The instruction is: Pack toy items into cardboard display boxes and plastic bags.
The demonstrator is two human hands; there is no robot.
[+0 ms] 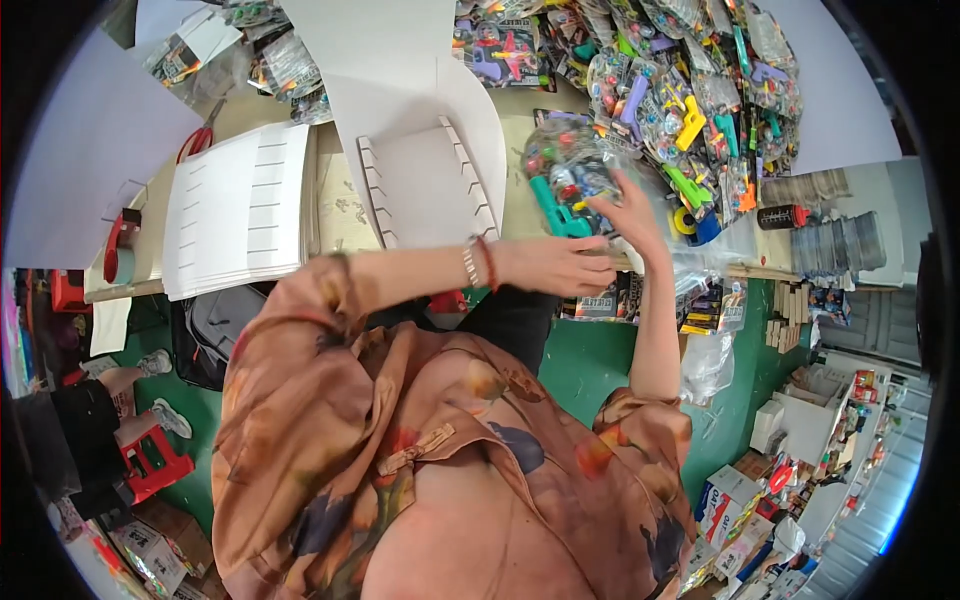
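Over the table (517,215), right hand (632,215) grips a toy pack (556,190); left hand (560,266) reaches across, curled, hold unclear.

1. The floor (590,360) is green and shows beneath and around the worktable.
2. A worktable with a pale, wood-coloured top (342,200) runs across the far side, its front edge bent by the lens.
3. At the right, beyond the table's end, stands a grey panelled surface (885,318); whether door or cabinet cannot be told.
4. Near right, a cluttered white table (808,425) stands before a pale, ribbed wall (915,430).
5. Bright bluish light (906,510) edges that wall.
6. Near left, a red stool (160,468) stands on the floor, with cardboard boxes (170,530) nearer still.
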